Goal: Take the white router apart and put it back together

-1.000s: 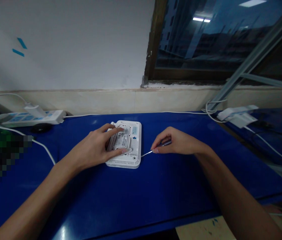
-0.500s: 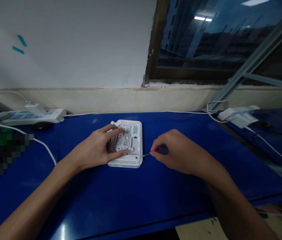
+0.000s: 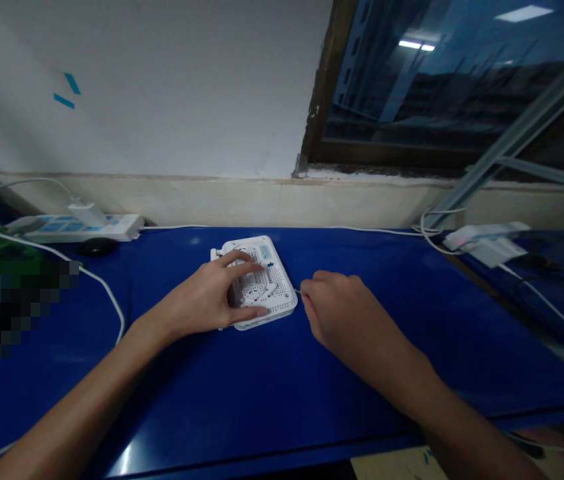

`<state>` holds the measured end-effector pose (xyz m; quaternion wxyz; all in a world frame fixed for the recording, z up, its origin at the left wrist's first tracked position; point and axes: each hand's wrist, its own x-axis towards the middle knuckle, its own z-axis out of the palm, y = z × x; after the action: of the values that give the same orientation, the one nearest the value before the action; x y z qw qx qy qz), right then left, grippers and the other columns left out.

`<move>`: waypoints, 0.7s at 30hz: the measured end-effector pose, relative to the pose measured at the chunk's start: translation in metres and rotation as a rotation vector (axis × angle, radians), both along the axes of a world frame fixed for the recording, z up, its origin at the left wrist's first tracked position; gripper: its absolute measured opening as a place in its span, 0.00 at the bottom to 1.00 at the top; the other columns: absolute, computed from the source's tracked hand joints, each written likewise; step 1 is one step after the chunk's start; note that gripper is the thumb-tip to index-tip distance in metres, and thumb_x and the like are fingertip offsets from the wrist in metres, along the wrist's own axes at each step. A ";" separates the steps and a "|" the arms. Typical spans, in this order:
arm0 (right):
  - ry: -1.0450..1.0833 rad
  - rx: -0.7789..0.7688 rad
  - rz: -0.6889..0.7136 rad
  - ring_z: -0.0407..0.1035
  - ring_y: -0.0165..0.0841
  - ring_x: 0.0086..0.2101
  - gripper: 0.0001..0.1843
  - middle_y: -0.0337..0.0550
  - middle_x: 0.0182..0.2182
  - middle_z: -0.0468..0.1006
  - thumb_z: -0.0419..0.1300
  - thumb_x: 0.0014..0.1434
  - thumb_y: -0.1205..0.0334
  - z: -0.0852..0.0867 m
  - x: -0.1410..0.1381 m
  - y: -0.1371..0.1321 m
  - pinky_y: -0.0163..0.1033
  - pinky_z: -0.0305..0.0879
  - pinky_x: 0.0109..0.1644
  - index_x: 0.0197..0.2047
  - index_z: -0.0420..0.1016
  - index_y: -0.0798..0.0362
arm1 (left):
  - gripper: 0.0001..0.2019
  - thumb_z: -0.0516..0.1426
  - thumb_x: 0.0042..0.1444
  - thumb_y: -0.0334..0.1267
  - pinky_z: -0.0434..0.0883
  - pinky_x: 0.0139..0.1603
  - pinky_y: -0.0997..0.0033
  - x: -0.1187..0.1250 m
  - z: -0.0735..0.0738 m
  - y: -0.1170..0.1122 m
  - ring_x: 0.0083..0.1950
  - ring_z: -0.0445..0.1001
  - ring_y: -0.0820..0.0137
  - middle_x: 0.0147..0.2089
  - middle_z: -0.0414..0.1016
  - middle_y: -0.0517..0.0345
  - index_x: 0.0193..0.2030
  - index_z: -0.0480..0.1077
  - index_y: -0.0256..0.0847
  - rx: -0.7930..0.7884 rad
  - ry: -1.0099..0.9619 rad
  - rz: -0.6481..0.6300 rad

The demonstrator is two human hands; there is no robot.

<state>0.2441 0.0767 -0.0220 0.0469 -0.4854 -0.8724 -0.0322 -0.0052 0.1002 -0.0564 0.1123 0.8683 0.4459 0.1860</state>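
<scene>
A white router (image 3: 267, 287) lies bottom side up on the blue table (image 3: 282, 380), turned a little askew. My left hand (image 3: 212, 297) rests on it with fingers spread over its perforated underside, thumb at the near edge. My right hand (image 3: 335, 310) is just to the router's right, fingers curled into a pinch around a thin screwdriver (image 3: 297, 291). Only the tool's metal tip shows, close to the router's right edge; the handle is hidden inside the hand.
A white power strip (image 3: 82, 227) with a plug sits at the back left, and a white cable (image 3: 107, 293) runs from it across the table. More white adapters (image 3: 485, 240) and cords lie at the back right by the window.
My right hand has moved closer to the router and rolled over, hiding the screwdriver handle. The router has turned slightly under my left hand. The view has shifted a little.
</scene>
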 end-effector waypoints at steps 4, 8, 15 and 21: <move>0.161 -0.108 0.057 0.74 0.37 0.34 0.10 0.46 0.33 0.82 0.58 0.61 0.68 0.003 0.012 0.023 0.41 0.61 0.38 0.34 0.82 0.52 | 0.38 0.65 0.51 0.61 0.72 0.60 0.51 0.000 -0.001 -0.001 0.60 0.73 0.51 0.69 0.62 0.45 0.66 0.67 0.47 -0.014 0.033 -0.002; 0.290 -0.245 0.106 0.76 0.34 0.34 0.10 0.40 0.32 0.84 0.61 0.58 0.68 0.008 0.027 0.046 0.39 0.65 0.40 0.35 0.84 0.50 | 0.39 0.67 0.50 0.59 0.70 0.61 0.49 -0.002 -0.001 0.001 0.62 0.72 0.50 0.71 0.59 0.45 0.66 0.66 0.49 -0.052 0.040 -0.017; 0.646 -0.721 0.060 0.75 0.33 0.34 0.09 0.43 0.35 0.85 0.68 0.55 0.58 -0.021 0.051 0.084 0.37 0.67 0.38 0.38 0.85 0.52 | 0.41 0.67 0.49 0.60 0.66 0.65 0.48 -0.011 -0.004 0.006 0.67 0.66 0.49 0.72 0.57 0.47 0.68 0.63 0.51 -0.081 0.041 -0.025; 0.720 -1.103 0.090 0.59 0.23 0.21 0.15 0.41 0.31 0.81 0.67 0.57 0.55 -0.036 0.047 0.082 0.31 0.49 0.22 0.46 0.82 0.53 | 0.46 0.67 0.48 0.59 0.67 0.65 0.51 -0.028 0.002 0.011 0.69 0.63 0.50 0.74 0.54 0.50 0.72 0.55 0.57 -0.142 0.037 -0.009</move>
<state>0.2912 0.1586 -0.0581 0.0813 -0.3816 -0.7102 0.5860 -0.0328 0.1114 -0.0547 0.1659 0.8636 0.4560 0.1372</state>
